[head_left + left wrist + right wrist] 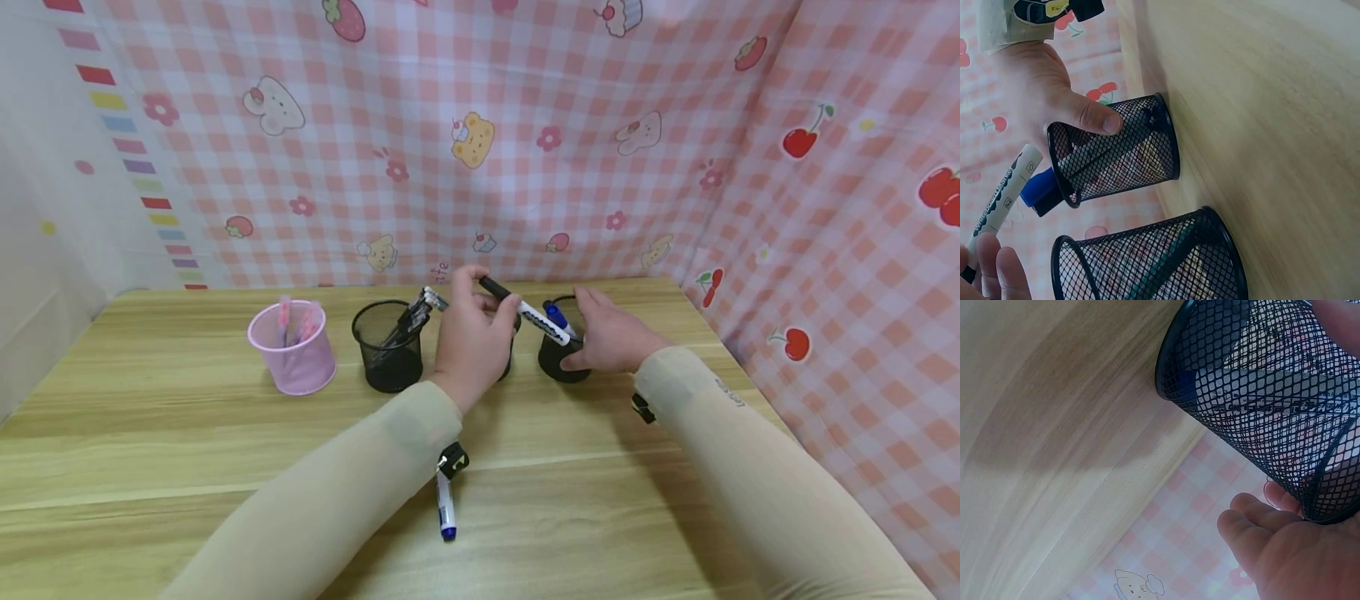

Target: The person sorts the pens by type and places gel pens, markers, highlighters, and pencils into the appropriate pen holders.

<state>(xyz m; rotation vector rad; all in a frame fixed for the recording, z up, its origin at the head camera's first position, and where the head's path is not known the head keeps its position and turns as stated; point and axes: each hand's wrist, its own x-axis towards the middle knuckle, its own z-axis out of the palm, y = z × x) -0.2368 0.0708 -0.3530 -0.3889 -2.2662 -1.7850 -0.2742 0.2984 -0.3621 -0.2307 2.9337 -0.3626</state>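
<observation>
My left hand (474,346) pinches a white whiteboard marker (543,323) with a black cap. The marker tilts down to the right, its white end over the mouth of the rightmost black mesh pen cup (562,367). That cup is gripped by my right hand (611,333), the thumb lying against the mesh in the left wrist view and the other fingers around the far side. Inside it leans a blue-capped marker (556,315), its white barrel showing through the mesh in the right wrist view. Another black mesh cup (1154,262) stands beside it, mostly behind my left hand in the head view.
Further left stand a black mesh cup (392,367) with several black pens (411,321) and a pink cup (303,375) with pink pens. A blue-and-white marker (446,504) lies on the wooden table (540,517), near my left forearm. Checked cloth (555,183) hangs behind and at right.
</observation>
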